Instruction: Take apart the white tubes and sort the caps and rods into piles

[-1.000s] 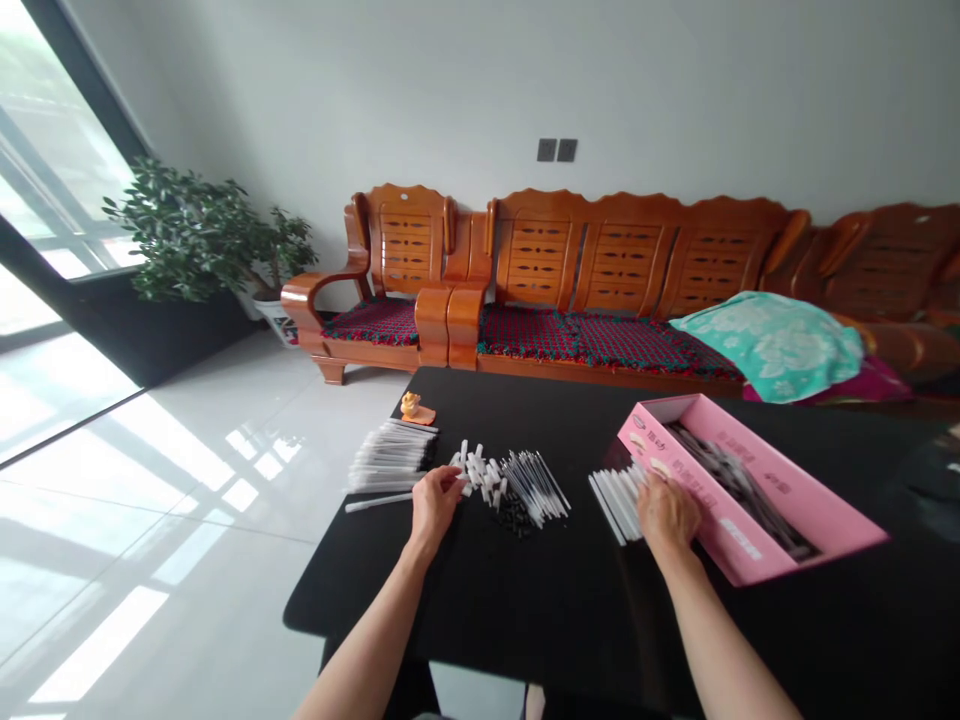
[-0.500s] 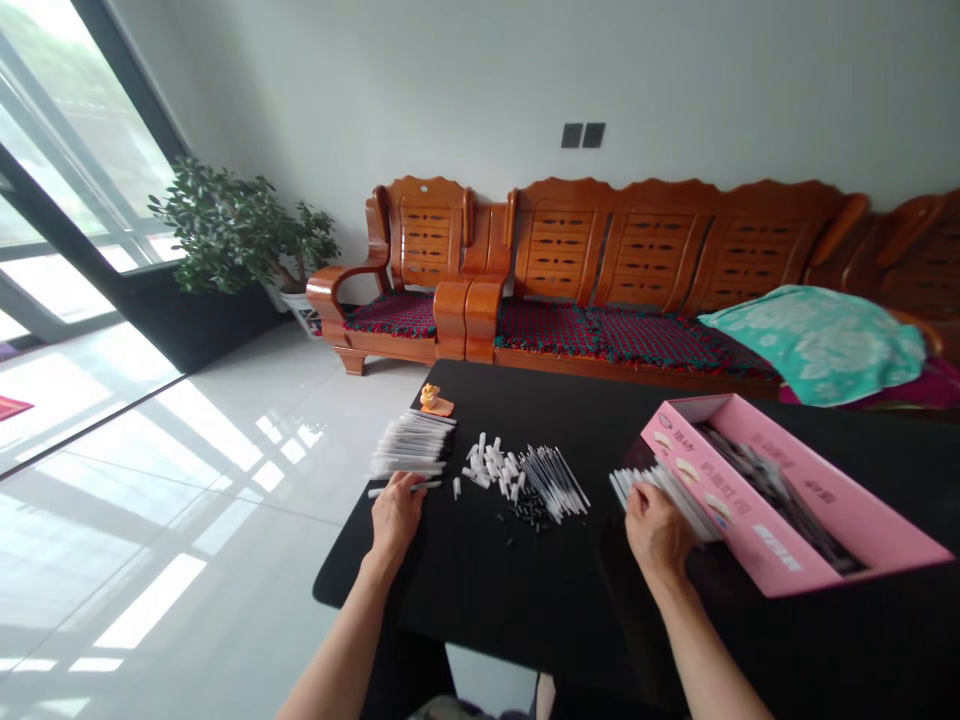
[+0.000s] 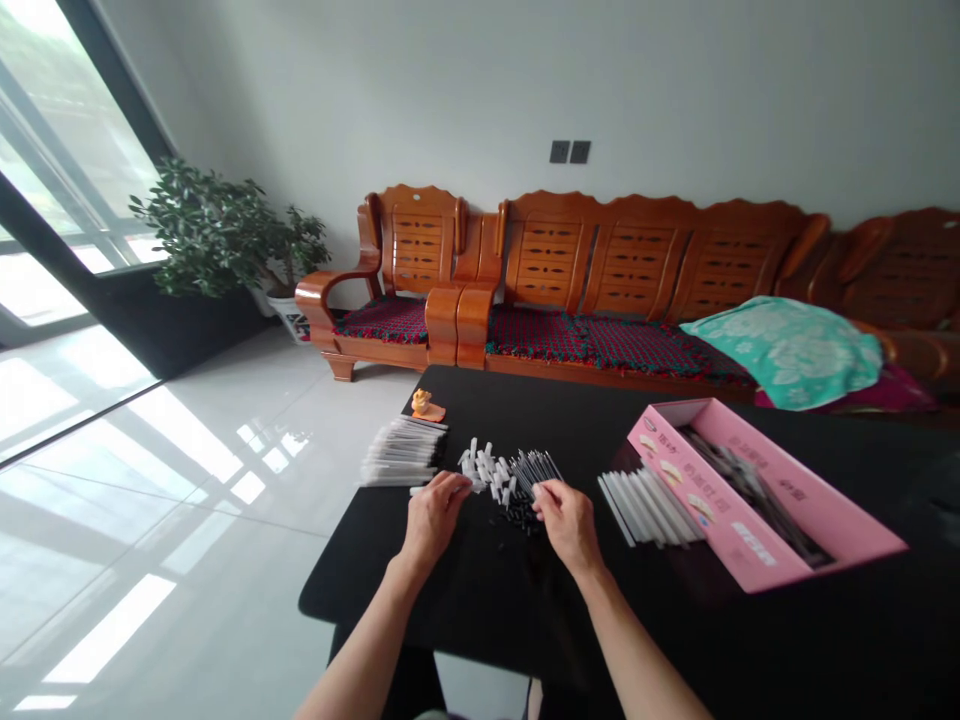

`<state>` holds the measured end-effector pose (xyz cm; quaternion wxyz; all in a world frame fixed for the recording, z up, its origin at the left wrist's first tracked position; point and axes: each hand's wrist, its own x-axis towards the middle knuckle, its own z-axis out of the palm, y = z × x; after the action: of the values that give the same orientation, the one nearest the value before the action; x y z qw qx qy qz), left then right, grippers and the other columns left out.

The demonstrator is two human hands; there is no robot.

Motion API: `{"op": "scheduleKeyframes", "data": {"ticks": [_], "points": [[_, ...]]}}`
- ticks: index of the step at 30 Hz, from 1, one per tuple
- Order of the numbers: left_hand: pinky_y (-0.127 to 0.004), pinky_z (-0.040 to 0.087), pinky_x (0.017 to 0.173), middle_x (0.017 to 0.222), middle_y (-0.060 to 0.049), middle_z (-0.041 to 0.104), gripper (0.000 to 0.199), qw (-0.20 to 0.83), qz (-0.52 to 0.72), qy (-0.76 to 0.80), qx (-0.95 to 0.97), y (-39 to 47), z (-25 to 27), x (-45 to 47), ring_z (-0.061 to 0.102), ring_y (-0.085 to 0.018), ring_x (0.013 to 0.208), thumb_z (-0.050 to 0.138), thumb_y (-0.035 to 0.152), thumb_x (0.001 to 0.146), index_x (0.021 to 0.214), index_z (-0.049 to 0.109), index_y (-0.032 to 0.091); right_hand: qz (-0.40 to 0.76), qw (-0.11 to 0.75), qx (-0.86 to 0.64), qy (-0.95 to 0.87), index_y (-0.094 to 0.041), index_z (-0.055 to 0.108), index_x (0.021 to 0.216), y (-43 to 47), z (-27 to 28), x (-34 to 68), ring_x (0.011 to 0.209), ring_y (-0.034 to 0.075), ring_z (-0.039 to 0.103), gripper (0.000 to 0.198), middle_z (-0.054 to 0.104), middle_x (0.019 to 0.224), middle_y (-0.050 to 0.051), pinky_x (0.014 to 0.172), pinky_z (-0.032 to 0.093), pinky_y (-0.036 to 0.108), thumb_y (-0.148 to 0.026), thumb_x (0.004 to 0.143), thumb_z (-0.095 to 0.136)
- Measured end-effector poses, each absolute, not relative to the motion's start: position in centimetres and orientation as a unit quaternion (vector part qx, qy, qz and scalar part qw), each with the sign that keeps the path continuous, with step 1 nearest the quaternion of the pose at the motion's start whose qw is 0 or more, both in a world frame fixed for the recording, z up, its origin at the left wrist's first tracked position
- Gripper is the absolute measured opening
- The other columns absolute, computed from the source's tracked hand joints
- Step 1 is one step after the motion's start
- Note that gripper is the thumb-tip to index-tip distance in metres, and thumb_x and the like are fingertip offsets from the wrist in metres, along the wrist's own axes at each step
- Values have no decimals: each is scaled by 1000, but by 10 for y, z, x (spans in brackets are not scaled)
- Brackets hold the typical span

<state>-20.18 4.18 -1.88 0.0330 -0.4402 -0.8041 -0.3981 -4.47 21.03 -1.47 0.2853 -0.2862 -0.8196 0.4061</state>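
Note:
My left hand (image 3: 433,520) is closed on a slim white pen barrel (image 3: 415,491), whose ends stick out on both sides of the fingers. Just behind it lies a stack of white pen barrels (image 3: 403,452). My right hand (image 3: 568,522) has its fingertips pinched together at the near end of a bundle of pen refills (image 3: 534,467); what they hold, if anything, is hidden. Between the hands are a heap of white pen caps (image 3: 487,468) and a pile of small black plugs (image 3: 519,514). More white tubes (image 3: 646,508) lie in a row to the right.
A pink open box (image 3: 765,500) with dark contents stands on the right of the black table (image 3: 480,600). An orange figurine (image 3: 424,404) sits at the far left corner. Behind are a wooden sofa (image 3: 551,255) and a potted plant (image 3: 217,230).
My right hand has left the row of white tubes and moved left to the refills. My left hand has moved right, carrying the pen barrel toward the caps. The view has shifted slightly.

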Motion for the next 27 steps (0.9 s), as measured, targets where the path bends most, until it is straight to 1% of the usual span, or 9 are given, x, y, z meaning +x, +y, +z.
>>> {"op": "scheduleKeyframes", "data": {"ticks": [3,7,12,14,17,19,21,23,27], "points": [[-22,46,74,93,-2,68,17,24,-435,-769,-468,59,-9,-191,65,-14,79,51,24,93,95,68,24,536,236,-272,-764,-17,63,72,198,-7,-59,48,15,60,50,62,54,3,46,44,22,-60,89,43],[-24,48,76,92,-3,68,19,9,-459,-739,-493,73,-6,-183,64,-15,81,50,22,93,95,69,24,604,205,-264,-724,-16,59,68,192,-4,-65,40,13,54,51,57,48,-1,38,38,20,-63,84,51],[-27,51,79,112,-7,65,21,10,-531,-731,-428,77,-4,-178,65,-18,87,53,26,91,104,69,24,678,235,-286,-635,-15,62,70,194,-8,-59,40,13,55,43,59,49,-1,36,37,20,-57,76,64],[-26,52,72,102,-7,67,19,3,-582,-732,-354,78,-5,-177,65,-17,78,57,32,88,99,70,23,698,268,-301,-592,-15,63,72,196,-10,-57,42,13,56,40,60,51,0,37,40,20,-55,74,67],[-26,51,59,71,-4,65,26,-111,-659,-693,-271,85,-8,-178,62,-16,60,63,41,83,85,71,17,720,293,-302,-552,-14,64,75,196,-10,-55,45,12,58,39,62,56,1,39,42,20,-53,73,70],[-25,51,55,71,-5,65,35,-224,-708,-630,-230,92,-12,-179,61,-16,58,66,46,80,91,71,13,729,291,-289,-549,-14,65,77,195,-8,-54,46,12,58,39,62,57,1,40,43,20,-53,73,70],[-24,52,56,82,-8,67,44,-298,-747,-561,-195,98,-14,-178,63,-15,63,69,48,77,101,69,12,730,279,-277,-559,-14,65,76,192,-6,-54,45,11,57,39,62,56,1,40,43,20,-52,73,70],[-22,52,56,82,-7,66,45,-325,-771,-519,-175,103,-16,-177,62,-13,63,72,48,75,100,69,11,729,260,-270,-574,-13,64,75,190,-5,-53,44,11,57,38,62,56,1,40,42,19,-51,73,71],[-19,49,52,66,-1,60,37,-324,-788,-499,-157,108,-17,-177,58,-10,57,77,44,71,84,69,11,739,232,-269,-573,-12,64,76,187,-7,-53,42,12,57,45,63,55,2,38,42,20,-57,76,66]]}}
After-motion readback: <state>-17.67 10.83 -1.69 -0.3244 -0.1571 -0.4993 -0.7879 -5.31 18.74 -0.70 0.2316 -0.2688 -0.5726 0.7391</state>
